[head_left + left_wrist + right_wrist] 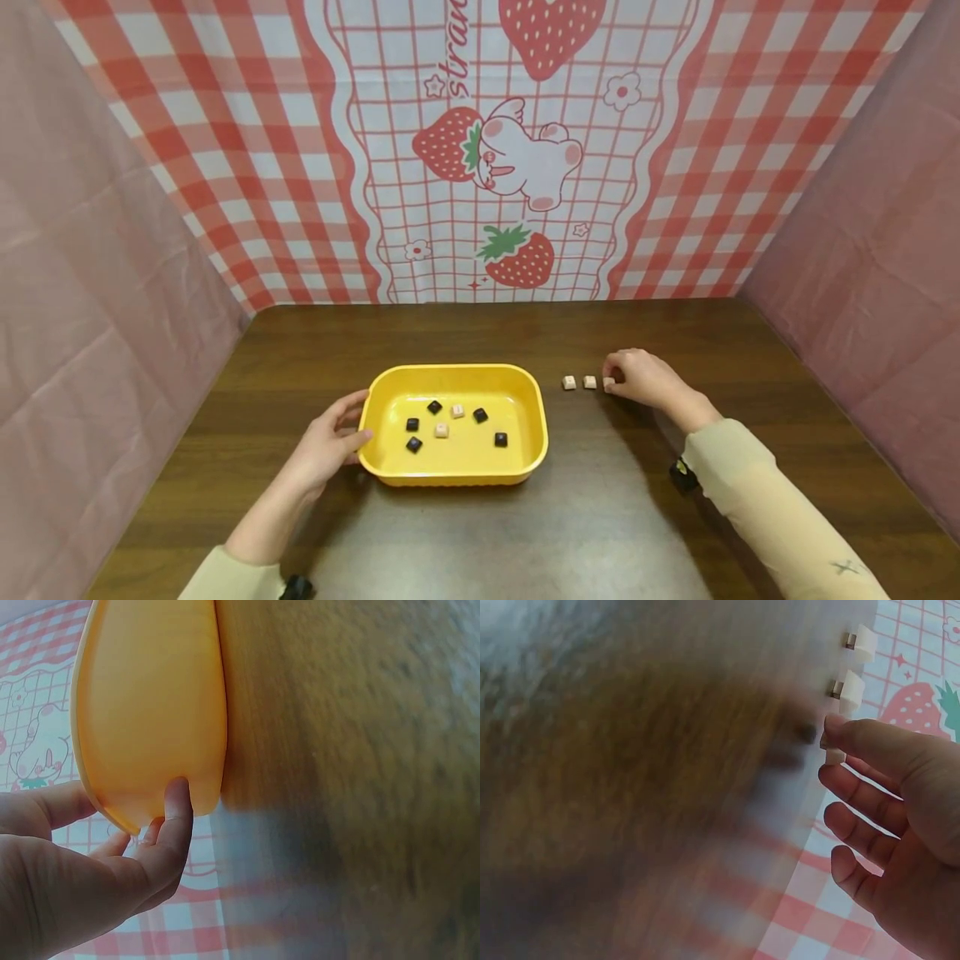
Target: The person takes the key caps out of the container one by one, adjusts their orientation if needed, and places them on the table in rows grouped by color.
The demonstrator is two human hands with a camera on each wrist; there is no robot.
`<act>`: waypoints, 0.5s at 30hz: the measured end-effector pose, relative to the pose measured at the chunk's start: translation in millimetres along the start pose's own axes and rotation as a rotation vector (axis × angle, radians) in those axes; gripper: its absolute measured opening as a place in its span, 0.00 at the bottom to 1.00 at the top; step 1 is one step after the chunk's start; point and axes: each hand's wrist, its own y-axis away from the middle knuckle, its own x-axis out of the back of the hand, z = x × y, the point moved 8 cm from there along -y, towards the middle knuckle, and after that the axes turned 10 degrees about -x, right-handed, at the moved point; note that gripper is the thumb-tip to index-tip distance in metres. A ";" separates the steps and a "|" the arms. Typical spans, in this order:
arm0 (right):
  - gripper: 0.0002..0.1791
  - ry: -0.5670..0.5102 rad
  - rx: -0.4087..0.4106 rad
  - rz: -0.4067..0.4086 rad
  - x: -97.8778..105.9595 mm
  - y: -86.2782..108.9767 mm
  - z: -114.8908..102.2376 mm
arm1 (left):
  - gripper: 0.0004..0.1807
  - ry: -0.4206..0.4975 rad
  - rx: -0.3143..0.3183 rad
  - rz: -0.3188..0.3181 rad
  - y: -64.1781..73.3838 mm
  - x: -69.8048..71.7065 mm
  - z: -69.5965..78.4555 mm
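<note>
- Pinching a cream keycap (609,384) between thumb and fingertip: right hand (641,379), that grip narrow, remaining fingers loosely bent. Whether this keycap touches the table cannot be told.
- Just left of the right fingertips: middle keycap (590,382), cream, then end keycap (569,382), also cream; both on the tabletop, making one row with the pinched one.
- Left hand (326,446) holds the left end of a yellow tray (465,462): thumb over the rim, a finger against the outer wall.
- Right of the left fingers, inside the tray, well apart from the right fingertips: five black keycaps (481,415) and two cream ones (442,431), scattered.
- Under both hands: dark wood-grain table (600,517).
- Behind the fingers, sleeves (780,508), pale, with a dark object (682,475) by the right cuff.
- Beyond the fingers: strawberry-print backdrop (525,158) with red gingham sides.
</note>
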 end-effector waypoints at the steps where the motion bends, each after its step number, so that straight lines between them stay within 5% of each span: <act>1: 0.06 -0.004 0.000 -0.007 -0.5 -0.1 0.6 | 0.32 0.002 0.000 0.000 0.0 -0.1 0.0; 15: 0.08 -0.015 -0.003 -0.013 3.3 2.5 -0.9 | 0.32 0.002 0.006 0.001 0.2 0.5 -1.4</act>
